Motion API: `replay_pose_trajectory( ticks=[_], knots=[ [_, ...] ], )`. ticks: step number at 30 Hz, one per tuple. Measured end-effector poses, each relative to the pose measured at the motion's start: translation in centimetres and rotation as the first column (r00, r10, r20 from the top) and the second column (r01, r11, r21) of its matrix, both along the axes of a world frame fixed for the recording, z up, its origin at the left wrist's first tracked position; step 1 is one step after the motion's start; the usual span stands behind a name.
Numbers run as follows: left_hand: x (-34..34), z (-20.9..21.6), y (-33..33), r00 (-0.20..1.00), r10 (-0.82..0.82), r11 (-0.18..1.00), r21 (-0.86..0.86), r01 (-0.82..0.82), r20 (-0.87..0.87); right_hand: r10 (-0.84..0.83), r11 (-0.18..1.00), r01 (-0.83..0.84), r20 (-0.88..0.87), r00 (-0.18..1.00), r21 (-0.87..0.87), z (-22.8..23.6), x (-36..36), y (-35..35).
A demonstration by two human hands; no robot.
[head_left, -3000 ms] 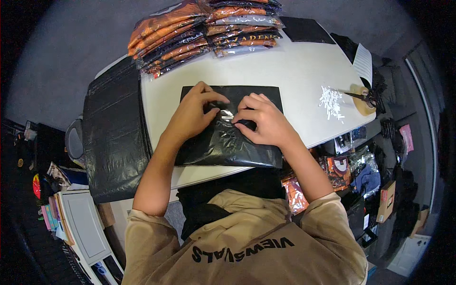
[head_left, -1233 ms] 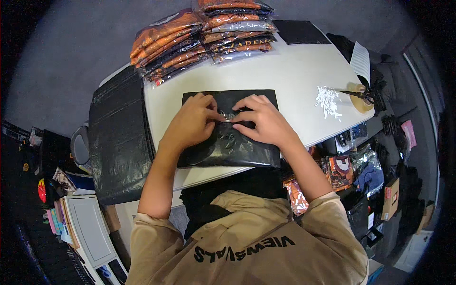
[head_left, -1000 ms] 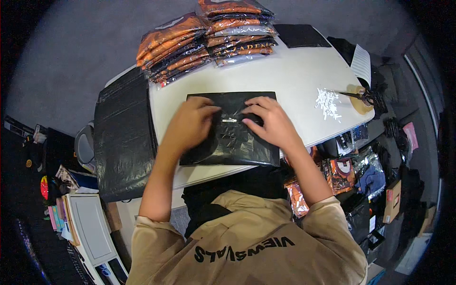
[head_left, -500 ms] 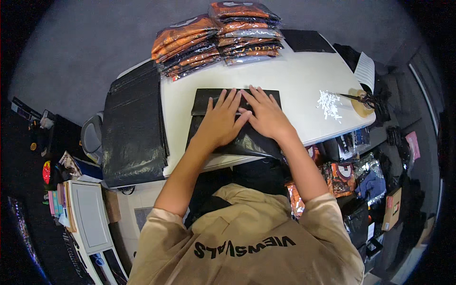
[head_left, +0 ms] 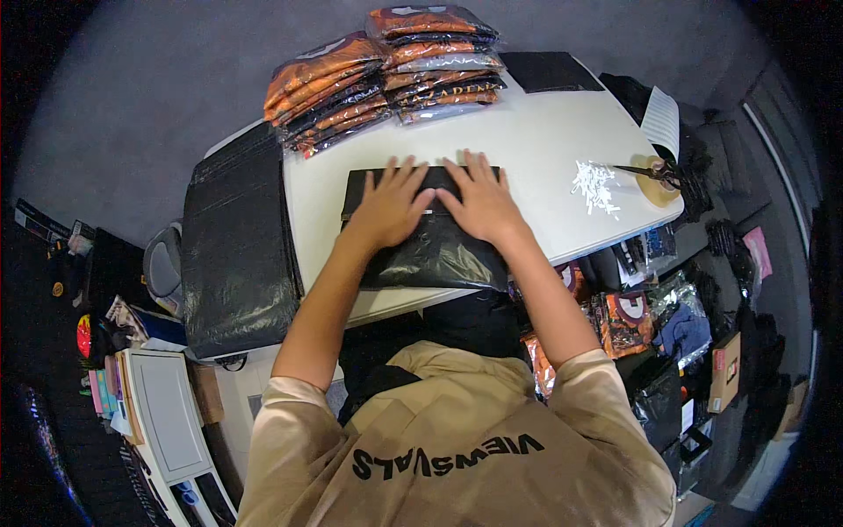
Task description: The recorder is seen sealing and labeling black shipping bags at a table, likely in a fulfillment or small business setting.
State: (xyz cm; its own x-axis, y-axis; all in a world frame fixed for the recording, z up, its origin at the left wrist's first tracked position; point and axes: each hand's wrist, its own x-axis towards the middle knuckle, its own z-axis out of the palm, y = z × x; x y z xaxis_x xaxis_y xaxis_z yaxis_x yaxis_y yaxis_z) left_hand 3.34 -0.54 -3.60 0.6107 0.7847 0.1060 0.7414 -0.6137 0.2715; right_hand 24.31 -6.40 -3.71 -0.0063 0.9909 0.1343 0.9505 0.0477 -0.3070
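Note:
A black plastic mailing bag (head_left: pixel 439 255) lies flat at the near edge of the white table (head_left: pixel 544 132), its flap folded over at the far end. My left hand (head_left: pixel 391 206) rests palm down on the left part of the flap, fingers spread. On the right part lies my right hand (head_left: pixel 479 200), flat as well, its fingers fanned toward the far edge. The two thumbs point at each other with a small gap between them. Both hands cover much of the flap's fold.
Folded clothes in clear bags (head_left: pixel 439 75) stand in two piles at the back. Large black plastic bags (head_left: pixel 237 246) cover the table's left end. Scissors (head_left: pixel 645 171), a tape roll (head_left: pixel 660 186) and white paper strips (head_left: pixel 595 187) lie right. Packed garments (head_left: pixel 625 321) crowd below the table's right side.
My hands have slid apart from the middle of the flap, the left one leftward and the right one rightward, still flat. The whole view has shifted slightly.

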Motion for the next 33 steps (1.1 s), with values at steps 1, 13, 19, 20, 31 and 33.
replay_pose_trajectory(
  ticks=[1,13,19,20,31,33],
  knots=[
    [0.2,-0.1,0.2,1.0,-0.005,1.0,0.002,0.005,0.002,0.064,0.998,-0.064,0.016,0.998,0.003,-0.7,-0.2,0.5],
    [-4.8,-0.6,2.1,0.969,0.228,0.971,0.094,-0.219,-0.098,-0.107,0.993,0.106,0.03,0.994,0.051,-0.6,0.7,-2.5],
    [-4.0,-1.2,-0.6,1.0,0.014,1.0,0.02,-0.014,-0.002,0.086,0.993,-0.088,0.032,0.996,0.084,-0.4,-1.9,-5.0],
    [-5.3,-1.2,-0.2,0.995,0.092,0.996,0.008,-0.092,-0.027,0.072,0.995,-0.073,0.01,0.997,0.072,-0.5,-1.3,-5.5],
    [-4.9,0.8,-7.6,0.998,0.053,0.999,-0.01,-0.053,-0.015,0.319,0.942,-0.314,-0.021,0.948,0.12,0.5,-3.5,-9.6],
    [-7.0,0.7,-7.6,0.995,0.097,0.995,-0.013,-0.097,0.005,0.294,0.951,-0.293,0.004,0.956,0.103,0.5,-2.5,-10.6]
  ],
)
